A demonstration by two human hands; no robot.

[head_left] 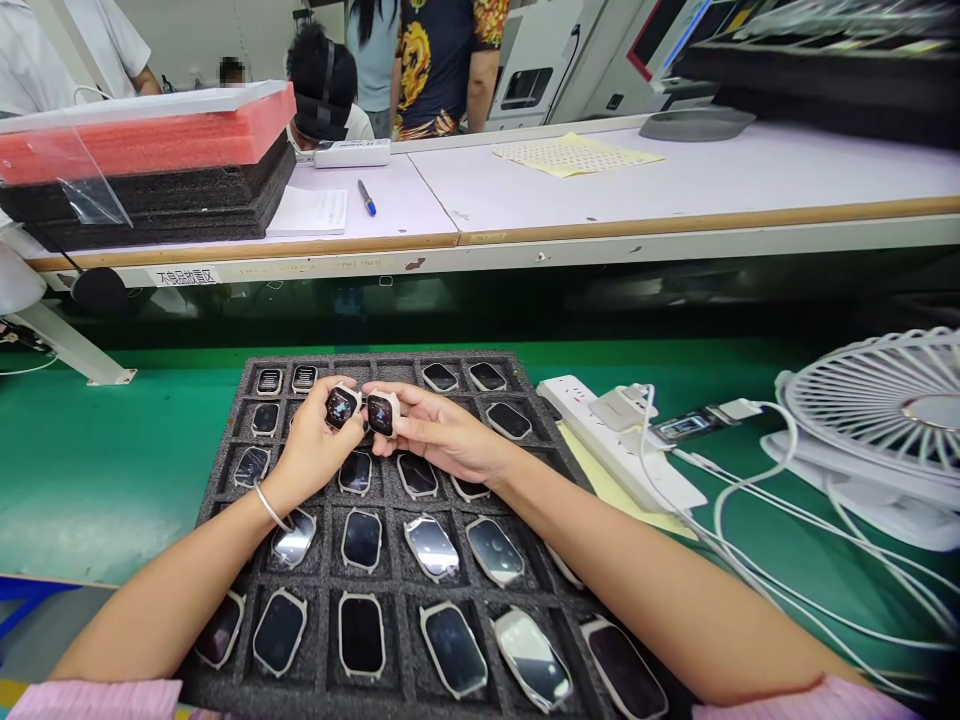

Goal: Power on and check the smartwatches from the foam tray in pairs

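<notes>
My left hand point(319, 440) is closed around a smartwatch body point(342, 406) whose screen is lit. A second smartwatch body point(382, 412), also lit, sits between the fingers and thumb of my right hand point(439, 432). The two watches are side by side above a dark grey foam tray point(322, 580) with square compartments. Strapless watch bodies, such as one with a dark screen point(361, 635), lie face up in most of its compartments. At the tray's far left corner, two watches point(270, 381) show lit white lines. My forearms hide part of the tray.
Right of the tray are a white power strip point(600, 430), a small device with a display point(686, 424), loose cables and a white fan point(885, 420). Behind, a raised shelf point(465, 190) bears foam sheets point(150, 190), a pen point(367, 198) and yellow paper point(574, 154). Several people are beyond it.
</notes>
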